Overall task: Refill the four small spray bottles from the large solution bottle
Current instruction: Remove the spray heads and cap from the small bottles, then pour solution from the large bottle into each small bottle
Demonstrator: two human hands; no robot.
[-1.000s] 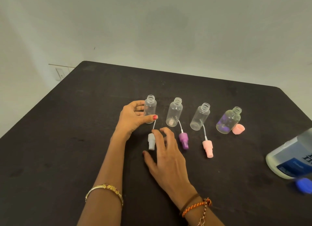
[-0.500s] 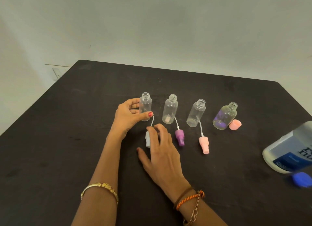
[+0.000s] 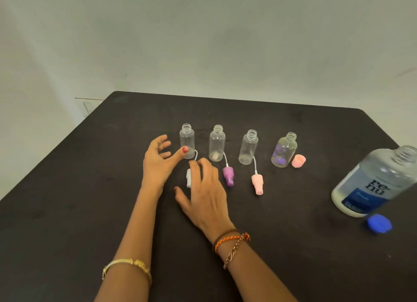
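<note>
A person is sitting at a dark counter [image 3: 67, 211], both arms reaching forward.

At the left, the left hand [image 3: 158, 159] is hovering beside the first bottle [image 3: 187, 141]. Half a second ago its fingers were wrapped around this bottle; now they are spread apart and holding nothing, with only the thumb tip at the bottle's base. It looks as if the hand is letting go.

Just near of that bottle, a white sprayer [image 3: 189, 181] is lying on the counter, its thin tube curling up toward the bottle. The right hand [image 3: 205, 193] is resting over it, fingers relaxed and apart, partly covering it but not gripping it.

Continuing right, three more small bottles are standing in a row: the second bottle [image 3: 217, 143], with a purple sprayer [image 3: 228, 175] lying near of it; the third bottle [image 3: 248, 148], with a pink sprayer [image 3: 257, 184] lying near of it; and the fourth bottle [image 3: 284, 150], rounder, showing a purple tint, with a pink cap [image 3: 298, 160] touching or just beside its right side.

All four small bottles are open and appear empty or close to it.

Well apart at the far right, the large bottle [image 3: 372, 184] is standing uncapped, its blue cap [image 3: 379, 223] lying just near of it.

With every top off and both hands freeing up, the uncapping step seems finished, and pouring is probably next.
</note>
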